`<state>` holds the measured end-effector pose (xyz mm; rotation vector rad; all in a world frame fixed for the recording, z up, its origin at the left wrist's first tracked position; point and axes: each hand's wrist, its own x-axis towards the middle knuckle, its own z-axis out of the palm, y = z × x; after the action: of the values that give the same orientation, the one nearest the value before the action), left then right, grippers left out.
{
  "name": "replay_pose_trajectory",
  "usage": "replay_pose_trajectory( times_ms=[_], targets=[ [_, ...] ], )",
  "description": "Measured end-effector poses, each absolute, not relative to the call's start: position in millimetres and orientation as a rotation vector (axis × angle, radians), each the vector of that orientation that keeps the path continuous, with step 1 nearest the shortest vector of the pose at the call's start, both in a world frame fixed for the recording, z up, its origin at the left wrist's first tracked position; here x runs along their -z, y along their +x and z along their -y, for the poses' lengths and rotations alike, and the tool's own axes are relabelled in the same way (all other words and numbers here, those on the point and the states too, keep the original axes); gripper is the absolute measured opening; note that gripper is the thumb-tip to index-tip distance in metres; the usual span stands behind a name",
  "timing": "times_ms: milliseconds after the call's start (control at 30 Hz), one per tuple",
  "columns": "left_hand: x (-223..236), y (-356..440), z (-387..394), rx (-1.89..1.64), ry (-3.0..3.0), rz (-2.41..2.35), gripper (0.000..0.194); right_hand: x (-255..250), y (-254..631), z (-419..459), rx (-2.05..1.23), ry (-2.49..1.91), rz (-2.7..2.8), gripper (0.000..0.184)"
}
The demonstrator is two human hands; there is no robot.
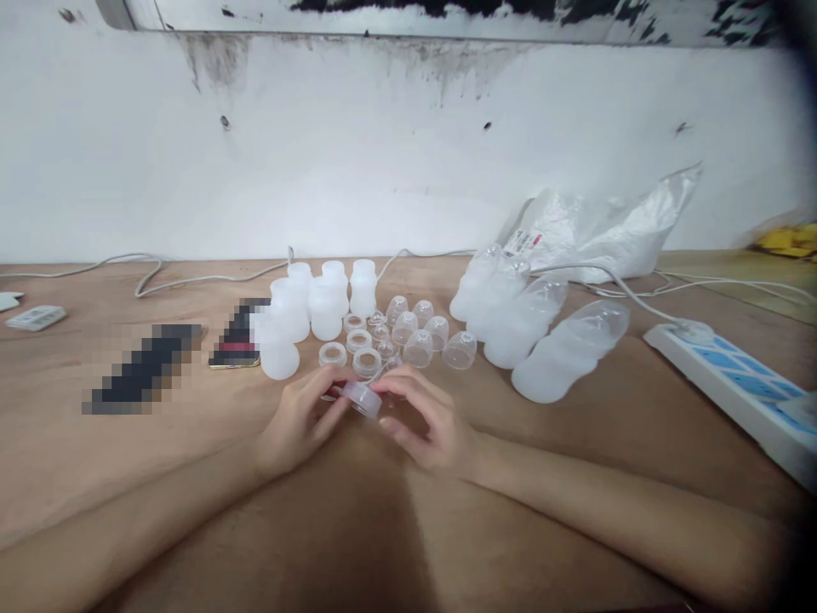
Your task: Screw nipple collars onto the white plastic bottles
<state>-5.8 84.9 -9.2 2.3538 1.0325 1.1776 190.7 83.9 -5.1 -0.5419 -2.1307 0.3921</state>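
Both my hands meet over the brown table (574, 477), low in the middle of the view. My left hand (305, 419) and my right hand (421, 419) pinch a small clear plastic ring cap (361, 397) between their fingertips. Just behind them lie loose screw rings (358, 340), clear dome caps (418, 349) and small silicone teats (380, 334). Several short white bottle bodies (325, 308) stand upright behind those. To the right, several assembled baby bottles (555, 358) lie on their sides.
A white power strip (734, 375) with its cable lies at the right. A crumpled plastic bag (606, 230) rests against the white wall. Blurred dark objects (144, 366) and a small white device (35, 317) sit at the left. A cable (191, 277) runs along the back.
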Motion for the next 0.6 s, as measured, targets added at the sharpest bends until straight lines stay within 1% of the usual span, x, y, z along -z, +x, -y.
replay_pose_trajectory(
  times_ms=[133,233,333,467,600],
  targets=[
    [11.9,-8.2,-87.6,-1.184,2.297,-1.029,0.018,3.4,193.4,-84.5,-0.198,-0.688,2.160,0.031],
    [11.2,-8.5,-87.9,-1.161,2.300,-0.999,0.016,2.5,192.6,-85.4,-0.105,-0.764,2.211,0.026],
    [9.6,-7.7,-86.3,-1.127,2.320,-0.956,0.015,1.4,190.7,-86.8,-0.119,-0.758,2.307,0.020],
    [7.7,-6.8,-82.3,-1.094,2.331,-0.896,0.015,2.0,190.1,-90.2,-0.187,-0.626,2.369,0.024],
    [2.1,-7.0,-78.9,-0.964,2.358,-0.883,0.017,4.4,191.6,-92.1,-0.197,-0.500,2.354,0.026]
  ],
)
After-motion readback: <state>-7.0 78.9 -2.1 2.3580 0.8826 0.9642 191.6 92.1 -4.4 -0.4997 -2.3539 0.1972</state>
